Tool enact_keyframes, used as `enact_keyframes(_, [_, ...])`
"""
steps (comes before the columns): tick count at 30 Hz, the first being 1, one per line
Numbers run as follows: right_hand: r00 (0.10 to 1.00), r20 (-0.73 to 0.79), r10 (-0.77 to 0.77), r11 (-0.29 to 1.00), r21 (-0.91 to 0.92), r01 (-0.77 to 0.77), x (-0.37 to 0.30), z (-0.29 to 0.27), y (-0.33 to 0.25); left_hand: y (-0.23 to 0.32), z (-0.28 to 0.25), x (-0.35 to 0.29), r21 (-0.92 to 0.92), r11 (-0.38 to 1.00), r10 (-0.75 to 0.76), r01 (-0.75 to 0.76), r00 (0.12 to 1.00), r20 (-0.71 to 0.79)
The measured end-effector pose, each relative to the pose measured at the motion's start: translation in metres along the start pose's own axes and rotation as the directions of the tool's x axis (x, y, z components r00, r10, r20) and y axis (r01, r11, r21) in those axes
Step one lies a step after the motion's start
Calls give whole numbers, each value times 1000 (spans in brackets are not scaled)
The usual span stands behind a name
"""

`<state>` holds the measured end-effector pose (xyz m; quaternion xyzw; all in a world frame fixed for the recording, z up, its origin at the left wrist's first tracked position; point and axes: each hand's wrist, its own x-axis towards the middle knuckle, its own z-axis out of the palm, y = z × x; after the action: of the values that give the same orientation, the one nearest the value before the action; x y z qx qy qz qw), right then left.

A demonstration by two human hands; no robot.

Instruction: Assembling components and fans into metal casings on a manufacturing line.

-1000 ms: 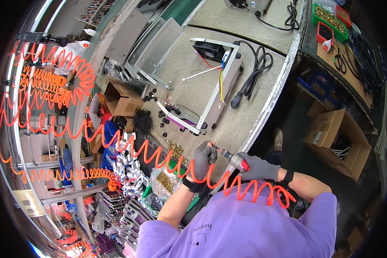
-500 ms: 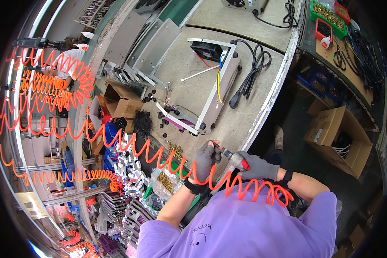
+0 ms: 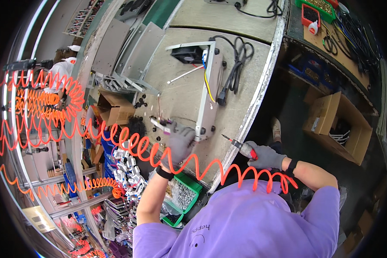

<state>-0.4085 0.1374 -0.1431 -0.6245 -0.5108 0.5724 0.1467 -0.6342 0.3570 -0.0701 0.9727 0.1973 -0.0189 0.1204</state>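
In my right hand [image 3: 265, 157], gloved in grey, is a red and silver power screwdriver [image 3: 247, 150], its bit pointing at the bench edge. My left hand [image 3: 181, 141], also gloved, has its fingers closed around a small white and purple metal panel [image 3: 160, 125] at the near end of a grey metal housing [image 3: 205, 105]. Motion blurs this panel and the fingertips. The housing lies on the bench with a black fan [image 3: 187, 54], loose coloured wires and a black power cord [image 3: 234, 71] beside it. An orange coiled hose [image 3: 219, 165] crosses in front of my left wrist.
Left of the housing lean grey sheet-metal panels [image 3: 135, 56]. A cardboard box [image 3: 112, 109] stands below them. Near my left forearm is a green bin [image 3: 191, 193] of small fasteners. Across the aisle are another cardboard box [image 3: 344, 124] and a bench with parts bins [image 3: 310, 15].
My left hand has left the screwdriver's bit and moved up and left onto the small panel, which has shifted. The right hand has drawn the screwdriver slightly away. The view has shifted a little.
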Motion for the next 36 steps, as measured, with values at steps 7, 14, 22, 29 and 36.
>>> enact_keyframes(7, [997, 74, -31, 998, -56, 35, 0, 4, 37, 50, -1, 22, -186, 982, -18, 42, 991, 129])
enact_keyframes(14, [998, 61, -24, 998, -49, 27, 14, 0, 42, 54, -2, 48, -136, 979, -79, 150, 900, 429])
enact_keyframes(22, [993, 94, -72, 993, -85, 80, 13, -18, 37, 58, -6, 55, -11, 986, -136, 166, 841, 524])
enact_keyframes(29, [983, 172, -71, 987, -127, 94, 21, -26, 39, 61, -12, 58, 26, 993, -114, 116, 856, 504])
enact_keyframes(36, [974, 149, -172, 966, -170, 197, 26, -33, 43, 57, -7, 55, -51, 992, -79, 117, 874, 479])
